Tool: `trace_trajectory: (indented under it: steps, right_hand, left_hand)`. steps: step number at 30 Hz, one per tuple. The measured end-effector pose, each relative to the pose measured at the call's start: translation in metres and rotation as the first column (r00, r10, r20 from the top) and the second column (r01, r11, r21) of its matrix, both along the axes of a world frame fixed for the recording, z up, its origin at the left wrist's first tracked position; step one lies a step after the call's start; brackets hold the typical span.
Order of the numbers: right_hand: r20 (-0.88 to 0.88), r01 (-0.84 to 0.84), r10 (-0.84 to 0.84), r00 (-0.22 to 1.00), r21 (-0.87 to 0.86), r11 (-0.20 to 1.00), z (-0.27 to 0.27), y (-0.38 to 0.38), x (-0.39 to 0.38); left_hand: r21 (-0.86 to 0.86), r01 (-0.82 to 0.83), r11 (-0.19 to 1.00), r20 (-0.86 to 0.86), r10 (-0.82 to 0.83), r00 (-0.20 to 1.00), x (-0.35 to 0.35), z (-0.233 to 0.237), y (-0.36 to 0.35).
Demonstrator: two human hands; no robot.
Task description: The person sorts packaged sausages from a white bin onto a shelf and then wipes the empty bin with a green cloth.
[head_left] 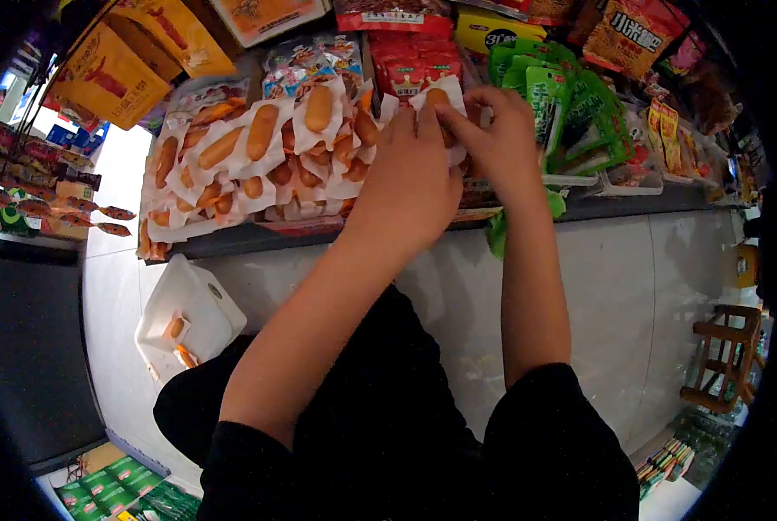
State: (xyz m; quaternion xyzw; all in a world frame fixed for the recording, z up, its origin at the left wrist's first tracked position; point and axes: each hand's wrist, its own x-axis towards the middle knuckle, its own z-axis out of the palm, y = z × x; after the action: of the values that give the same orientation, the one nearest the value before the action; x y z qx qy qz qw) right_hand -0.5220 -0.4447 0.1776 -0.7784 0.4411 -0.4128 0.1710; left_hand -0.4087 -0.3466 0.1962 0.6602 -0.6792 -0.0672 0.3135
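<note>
Both hands are at the right end of a pile of sausage-shaped snacks in white-edged wrappers [262,132]. My left hand [413,178] lies over the pile's right edge, its fingertips at a white wrapper. My right hand [500,139] bends its thumb and fingers around the other side of one wrapped sausage [437,97]. That sausage lies between the two hands, its lower part hidden behind the fingers. Whether my left fingers pinch the wrapper is hidden. Red packets [410,65] sit just behind the hands.
Green packets [545,95] and clear trays stand right of my right hand. Yellow bags [115,78] hang at the upper left. A white bin [219,304] with a few wrapped pieces stands on the floor at left. A wooden stool [723,358] is at the far right.
</note>
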Motion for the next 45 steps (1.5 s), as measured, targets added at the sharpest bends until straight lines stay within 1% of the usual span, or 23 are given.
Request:
trace_trajectory:
  steps: [1,3,5,7,9,11,13,15,16,18,20,22,24,25,27,28,29,31,34,39,43,44,45]
  right_hand:
    - [0.000,-0.003,0.003,1.000,-0.001,1.000,-0.001,0.000,0.002]
    - [0.057,0.049,-0.043,0.997,-0.110,0.993,-0.004,-0.001,0.006]
    - [0.102,0.042,-0.035,0.994,-0.070,0.997,-0.003,0.002,0.007]
    - [0.146,0.034,-0.029,0.989,-0.031,0.999,-0.004,0.002,0.007]
    - [0.270,0.059,-0.044,0.962,-0.048,0.997,-0.004,0.003,0.008]
    - [0.265,0.077,-0.071,0.962,-0.014,0.997,0.008,0.014,0.005]
    - [0.257,0.093,-0.095,0.962,0.020,0.995,0.021,0.028,0.005]
    - [0.419,-0.035,0.016,0.908,0.037,0.999,0.029,0.040,0.010]
    - [0.416,-0.047,0.028,0.909,0.036,0.998,0.033,0.051,0.015]
    - [0.539,-0.288,0.218,0.814,0.047,0.956,0.043,0.075,0.028]
    - [0.483,-0.366,0.315,0.817,0.012,0.930,0.046,0.098,0.047]
    - [0.428,-0.467,0.428,0.796,-0.016,0.884,0.046,0.120,0.069]
    - [0.297,-0.656,0.629,0.718,-0.012,0.754,0.044,0.142,0.092]
    - [0.305,-0.686,0.655,0.692,-0.004,0.727,0.041,0.153,0.105]
    - [0.228,-0.808,0.778,0.586,0.098,0.580,0.032,0.175,0.129]
    - [0.240,-0.840,0.805,0.543,0.182,0.512,0.029,0.186,0.140]
    - [0.244,-0.857,0.822,0.514,0.183,0.482,0.026,0.196,0.151]
    - [0.217,-0.866,0.866,0.450,0.341,0.365,0.018,0.215,0.176]
    - [0.190,-0.876,0.914,0.357,0.409,0.257,0.003,0.237,0.215]
    - [0.154,-0.817,0.939,0.308,0.549,0.178,-0.037,0.268,0.275]
    - [0.030,-0.805,0.967,0.254,0.561,0.194,-0.067,0.297,0.323]
    - [0.027,-0.801,0.973,0.230,0.573,0.174,-0.081,0.304,0.335]
    - [-0.032,-0.827,0.972,0.232,0.520,0.214,-0.097,0.310,0.347]
  left_hand:
    - [-0.083,-0.041,0.996,0.095,0.049,0.994,-0.001,-0.003,0.003]
    - [-0.102,-0.017,0.995,0.146,0.032,0.989,0.000,-0.006,0.009]
    - [-0.119,0.005,0.993,0.198,0.019,0.980,0.004,-0.005,0.014]
    - [-0.003,0.018,1.000,0.077,-0.018,0.997,0.009,-0.001,0.019]
    - [-0.006,0.020,1.000,0.010,-0.020,1.000,0.016,0.003,0.025]
    - [-0.010,0.021,1.000,-0.060,-0.022,0.998,0.024,0.011,0.035]
    - [0.098,0.016,0.995,-0.232,0.007,0.973,0.038,0.019,0.052]
    - [0.099,0.023,0.995,-0.312,0.009,0.950,0.057,0.016,0.071]
    - [0.100,0.035,0.994,-0.386,0.006,0.923,0.068,0.014,0.082]
    - [0.136,-0.014,0.991,-0.395,0.067,0.916,0.088,0.015,0.109]
    - [0.180,-0.081,0.980,-0.403,0.149,0.903,0.114,0.012,0.138]
    - [0.319,-0.184,0.930,-0.398,0.308,0.864,0.145,0.001,0.172]
    - [0.347,-0.273,0.897,-0.399,0.404,0.823,0.171,-0.001,0.208]
    - [0.364,-0.320,0.875,-0.399,0.457,0.795,0.187,-0.002,0.226]
    - [0.359,-0.445,0.820,-0.307,0.554,0.774,0.220,-0.008,0.263]
    - [0.332,-0.476,0.814,-0.367,0.576,0.730,0.242,-0.018,0.285]
    - [0.333,-0.533,0.778,-0.322,0.625,0.711,0.254,-0.017,0.302]
    - [0.330,-0.657,0.677,-0.160,0.726,0.668,0.280,-0.024,0.338]
    - [0.289,-0.741,0.606,-0.026,0.779,0.627,0.319,-0.055,0.391]
    - [0.436,-0.798,0.417,0.003,0.886,0.464,0.358,-0.109,0.450]
    - [0.600,-0.757,0.259,0.149,0.893,0.424,0.361,-0.138,0.463]
    - [0.662,-0.717,0.219,0.194,0.874,0.446,0.365,-0.150,0.467]
    - [0.720,-0.672,0.174,0.233,0.851,0.471,0.368,-0.158,0.469]
